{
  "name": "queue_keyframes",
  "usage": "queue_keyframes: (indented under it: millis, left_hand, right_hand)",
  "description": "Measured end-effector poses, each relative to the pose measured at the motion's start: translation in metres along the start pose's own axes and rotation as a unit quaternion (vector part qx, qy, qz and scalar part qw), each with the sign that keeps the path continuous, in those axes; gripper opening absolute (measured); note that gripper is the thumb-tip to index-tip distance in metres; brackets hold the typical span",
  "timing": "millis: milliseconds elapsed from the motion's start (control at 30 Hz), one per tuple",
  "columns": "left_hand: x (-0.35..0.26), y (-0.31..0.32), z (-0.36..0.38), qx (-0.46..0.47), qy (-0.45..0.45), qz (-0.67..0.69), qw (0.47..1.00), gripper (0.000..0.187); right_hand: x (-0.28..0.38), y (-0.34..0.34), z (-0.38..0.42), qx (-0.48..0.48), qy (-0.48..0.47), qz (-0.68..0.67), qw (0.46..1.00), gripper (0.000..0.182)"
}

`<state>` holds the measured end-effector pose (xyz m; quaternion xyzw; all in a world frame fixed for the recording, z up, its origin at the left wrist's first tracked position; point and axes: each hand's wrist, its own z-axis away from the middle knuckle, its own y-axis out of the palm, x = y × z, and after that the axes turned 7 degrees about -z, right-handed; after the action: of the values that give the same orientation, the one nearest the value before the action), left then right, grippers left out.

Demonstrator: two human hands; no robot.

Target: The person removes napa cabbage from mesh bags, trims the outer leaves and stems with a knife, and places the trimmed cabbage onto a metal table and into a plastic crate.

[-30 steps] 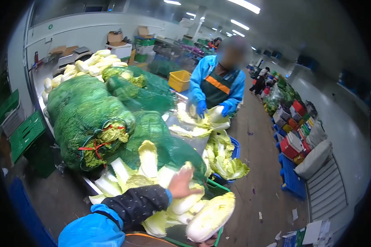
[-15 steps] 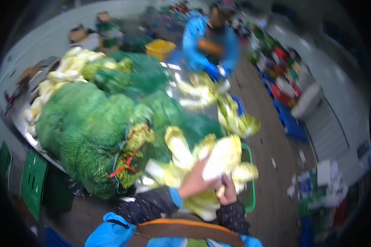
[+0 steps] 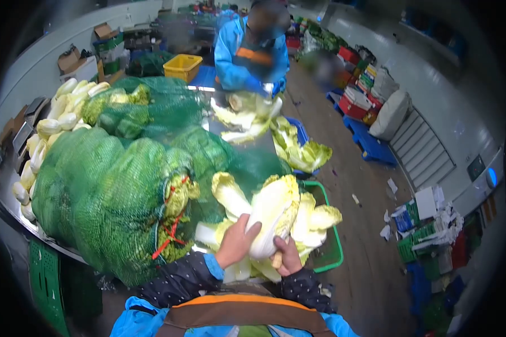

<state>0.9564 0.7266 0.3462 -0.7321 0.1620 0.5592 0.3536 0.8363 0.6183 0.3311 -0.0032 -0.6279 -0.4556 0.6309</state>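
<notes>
A pale napa cabbage (image 3: 272, 210) is tilted in front of me, leafy top away and white base toward my body. My left hand (image 3: 237, 241) grips its left side, thumb across the white ribs. At its lower right, my right hand (image 3: 288, 257) is closed around a short tan handle (image 3: 276, 259), perhaps a knife's; no blade shows. Loose cabbage leaves (image 3: 229, 194) lie around and beneath the cabbage. Some leaves hang over a green crate (image 3: 336, 247) at the right.
Green net sacks of cabbages (image 3: 104, 196) fill the table's left side, one with a red tie (image 3: 171, 238). Trimmed cabbages (image 3: 38, 154) are piled behind. Across the table, a person in blue gloves (image 3: 258, 85) handles cabbage beside a blue crate (image 3: 302, 135). A yellow crate (image 3: 183, 67) stands farther back.
The view has swung and sharpened, shifting the scene leftward. The cabbage now stands a little steeper between my hands, which both stay on it. The tan handle shows more clearly.
</notes>
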Motion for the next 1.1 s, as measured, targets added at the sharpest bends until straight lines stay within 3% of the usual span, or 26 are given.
queue_keyframes:
  millis: [267, 333, 367, 400, 433, 467, 500, 533, 567, 600, 633, 667, 733, 800, 833, 867, 933, 1000, 1100]
  left_hand:
    - [0.021, 0.025, -0.011, 0.014, -0.018, 0.095, 0.995, 0.033]
    - [0.014, 0.022, -0.011, -0.006, 0.115, -0.043, 0.992, 0.035]
    - [0.024, 0.036, -0.014, -0.066, 0.168, -0.016, 0.983, 0.04]
    - [0.03, 0.044, -0.021, -0.067, 0.166, -0.013, 0.984, 0.04]
    - [0.032, 0.052, -0.024, 0.015, 0.019, 0.185, 0.982, 0.045]
    - [0.036, 0.057, -0.025, 0.089, -0.128, 0.373, 0.915, 0.051]
    - [0.04, 0.059, -0.031, 0.152, -0.254, 0.538, 0.789, 0.056]
    - [0.043, 0.061, -0.041, 0.132, -0.249, 0.543, 0.791, 0.056]
    - [0.045, 0.063, -0.054, 0.168, -0.141, 0.25, 0.943, 0.058]
    - [0.049, 0.067, -0.058, 0.202, -0.033, -0.081, 0.975, 0.061]
    - [0.05, 0.078, -0.065, 0.021, 0.045, -0.184, 0.982, 0.064]
    - [0.053, 0.093, -0.07, -0.149, 0.128, -0.273, 0.942, 0.068]
    - [-0.003, 0.072, -0.073, -0.058, 0.07, -0.162, 0.983, 0.077]
    - [-0.041, 0.075, -0.067, 0.059, -0.015, 0.049, 0.997, 0.079]
    - [-0.046, 0.087, -0.062, 0.042, -0.007, -0.027, 0.999, 0.066]
    - [-0.054, 0.095, -0.06, 0.039, -0.008, -0.028, 0.999, 0.066]
    - [-0.063, 0.11, -0.051, -0.043, 0.052, -0.123, 0.99, 0.051]
    - [-0.055, 0.121, -0.054, -0.076, 0.085, -0.108, 0.988, 0.042]
    - [-0.045, 0.125, -0.05, -0.051, 0.061, -0.084, 0.993, 0.041]
  right_hand:
    - [-0.003, -0.025, 0.002, -0.047, 0.055, -0.091, 0.993, 0.042]
    - [0.0, -0.034, 0.001, -0.022, 0.039, -0.087, 0.995, 0.048]
    - [-0.003, -0.043, -0.001, -0.019, 0.049, -0.131, 0.99, 0.047]
    - [-0.005, -0.055, -0.004, -0.017, 0.062, -0.17, 0.983, 0.047]
    - [-0.005, -0.074, -0.008, -0.019, 0.07, -0.162, 0.984, 0.047]
    - [-0.007, -0.093, -0.014, 0.019, 0.101, -0.272, 0.957, 0.047]
    - [-0.001, -0.091, -0.02, 0.061, 0.13, -0.381, 0.913, 0.048]
    - [0.009, -0.089, -0.026, -0.063, 0.126, -0.332, 0.933, 0.044]
    - [0.029, -0.07, -0.029, -0.064, 0.097, -0.261, 0.958, 0.041]
    - [0.042, -0.059, -0.024, -0.078, 0.064, -0.201, 0.974, 0.039]
    - [0.042, -0.076, -0.036, -0.076, 0.012, -0.124, 0.989, 0.037]
    - [0.041, -0.098, -0.042, -0.084, -0.038, -0.045, 0.995, 0.035]
    - [0.067, -0.071, -0.033, -0.103, -0.137, 0.046, 0.984, 0.038]
    - [0.071, -0.062, -0.03, -0.105, -0.181, 0.051, 0.976, 0.039]
    - [0.07, -0.06, -0.025, -0.111, -0.19, 0.065, 0.973, 0.039]
    - [0.071, -0.057, -0.026, -0.111, -0.201, 0.081, 0.97, 0.04]
    - [0.064, -0.065, -0.021, -0.118, -0.202, 0.086, 0.968, 0.041]
    - [0.07, -0.075, -0.015, -0.064, -0.1, -0.042, 0.992, 0.049]
    - [0.054, -0.101, -0.019, -0.049, -0.054, 0.017, 0.997, 0.047]
